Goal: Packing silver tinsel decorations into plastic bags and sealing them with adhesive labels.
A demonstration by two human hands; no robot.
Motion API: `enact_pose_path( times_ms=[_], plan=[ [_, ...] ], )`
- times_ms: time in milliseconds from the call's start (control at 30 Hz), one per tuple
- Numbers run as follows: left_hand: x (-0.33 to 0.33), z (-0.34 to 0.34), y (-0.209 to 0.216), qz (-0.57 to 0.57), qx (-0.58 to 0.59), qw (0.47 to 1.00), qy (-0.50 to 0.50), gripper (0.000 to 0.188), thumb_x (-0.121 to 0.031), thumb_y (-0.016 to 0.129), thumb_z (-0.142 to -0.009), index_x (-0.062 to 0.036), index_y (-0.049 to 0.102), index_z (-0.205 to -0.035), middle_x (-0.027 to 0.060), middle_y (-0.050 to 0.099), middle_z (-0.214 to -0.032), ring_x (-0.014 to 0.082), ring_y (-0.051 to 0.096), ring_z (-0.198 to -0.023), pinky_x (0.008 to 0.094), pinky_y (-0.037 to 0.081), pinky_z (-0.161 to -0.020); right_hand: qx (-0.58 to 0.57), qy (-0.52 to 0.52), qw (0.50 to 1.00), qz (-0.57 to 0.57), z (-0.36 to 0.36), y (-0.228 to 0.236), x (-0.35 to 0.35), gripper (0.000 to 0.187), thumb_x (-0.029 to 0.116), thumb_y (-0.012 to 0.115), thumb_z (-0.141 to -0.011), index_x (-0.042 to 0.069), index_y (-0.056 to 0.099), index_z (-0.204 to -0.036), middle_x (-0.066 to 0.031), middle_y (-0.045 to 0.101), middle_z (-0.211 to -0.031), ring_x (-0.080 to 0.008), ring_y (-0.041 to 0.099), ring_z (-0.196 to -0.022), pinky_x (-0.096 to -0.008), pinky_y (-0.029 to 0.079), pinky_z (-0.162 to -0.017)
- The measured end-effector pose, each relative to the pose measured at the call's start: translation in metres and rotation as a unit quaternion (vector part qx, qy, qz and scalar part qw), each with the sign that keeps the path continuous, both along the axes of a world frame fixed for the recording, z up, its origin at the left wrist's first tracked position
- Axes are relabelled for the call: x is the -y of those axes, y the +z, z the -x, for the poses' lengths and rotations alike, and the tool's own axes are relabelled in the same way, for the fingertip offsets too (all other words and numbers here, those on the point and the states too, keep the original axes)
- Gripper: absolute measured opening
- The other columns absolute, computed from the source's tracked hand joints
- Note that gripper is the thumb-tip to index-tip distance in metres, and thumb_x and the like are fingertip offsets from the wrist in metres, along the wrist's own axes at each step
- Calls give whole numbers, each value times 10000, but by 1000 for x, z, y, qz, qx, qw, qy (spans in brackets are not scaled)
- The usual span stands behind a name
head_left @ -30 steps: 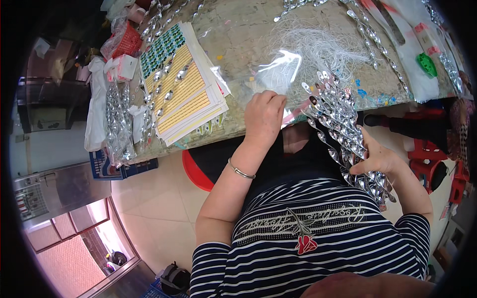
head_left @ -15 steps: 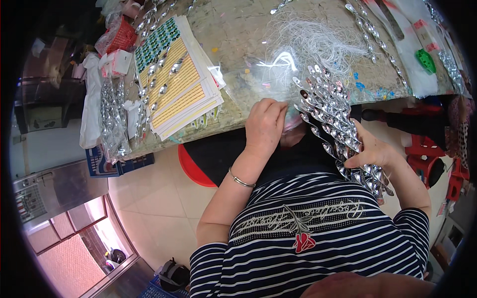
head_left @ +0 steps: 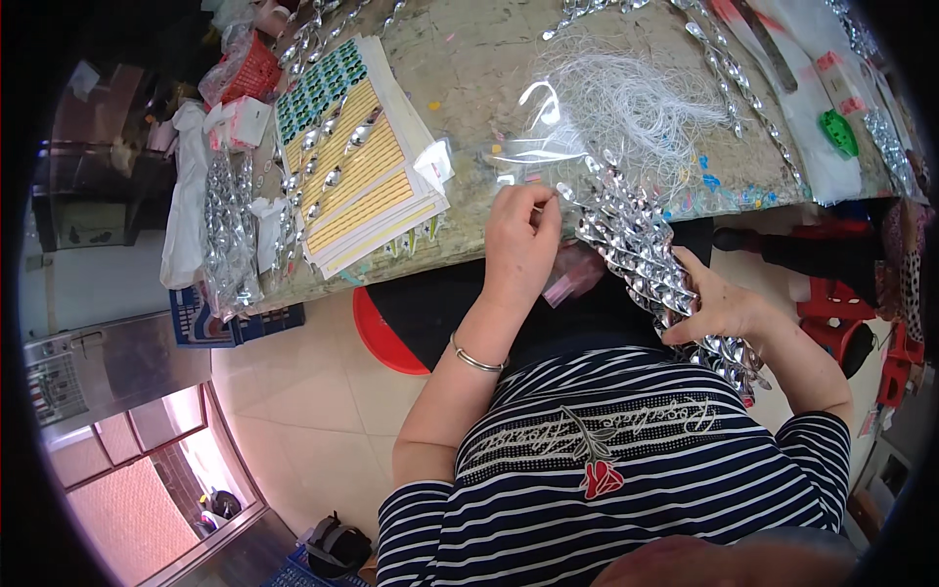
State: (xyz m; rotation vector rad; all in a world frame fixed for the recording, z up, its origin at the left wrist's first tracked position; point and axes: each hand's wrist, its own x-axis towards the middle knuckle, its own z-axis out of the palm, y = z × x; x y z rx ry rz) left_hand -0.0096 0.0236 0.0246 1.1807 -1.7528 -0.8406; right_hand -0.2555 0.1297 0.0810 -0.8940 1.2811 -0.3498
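A bundle of shiny silver twisted strips (head_left: 636,249) slants across my lap, its upper ends over the table edge. My right hand (head_left: 719,303) is wrapped round its lower half. Beside the upper ends, my left hand (head_left: 520,240) is closed, thumb and fingertips pinched together close to the tip of one strip. Whatever lies in that pinch is too small to make out. Clear plastic film (head_left: 548,142) with white edges lies on the table just beyond my left fingers. Below the bundle's left side, a pinkish clear packet (head_left: 572,274) shows over my dark lap.
A tangle of thin white thread (head_left: 636,103) lies beyond the bundle. Printed sheets (head_left: 367,186) with silver twists on top are at the left. Further out stand a red basket (head_left: 245,73) and a blue crate (head_left: 235,325). A green plastic piece (head_left: 838,133) is at the right.
My left fingertips have shifted slightly up and left. The bundle's upper ends have moved a little, and the plastic film's white edges have changed shape. More of the pinkish packet shows.
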Motion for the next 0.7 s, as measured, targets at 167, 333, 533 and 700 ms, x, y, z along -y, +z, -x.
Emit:
enact_pose_path(
  times_ms=[167,333,533,700],
  plan=[
    [12,-4,8,-16,-21,999,23,91,-70,657,-888,-2,662,-950,51,592,-852,102,560,-648,254,461,-601,-6,32,999,19,-3,-1,2,984,213,865,-622,47,307,-1416,-66,626,-953,-141,580,-843,-287,464,-801],
    [21,-6,9,-75,-89,993,18,116,-95,648,-908,6,665,-963,25,582,-856,79,560,-644,234,450,-576,-31,71,997,-22,-7,3,7,1214,193,899,-588,30,139,-1520,-92,566,-1192,-160,537,-1045,-303,428,-935],
    [27,-10,15,-67,-50,996,-14,120,-93,632,-912,11,657,-967,38,591,-843,83,558,-644,235,448,-573,-37,87,996,2,-7,1,9,1148,223,894,-598,32,198,-1490,-96,572,-1178,-173,544,-1060,-307,426,-945],
    [28,-15,21,-25,31,998,-56,137,-81,629,-901,2,670,-1002,47,600,-853,93,545,-644,248,453,-593,-30,87,996,-1,-8,8,11,1096,245,890,-598,37,246,-1460,-98,581,-1150,-176,554,-1044,-308,431,-939]
  ],
)
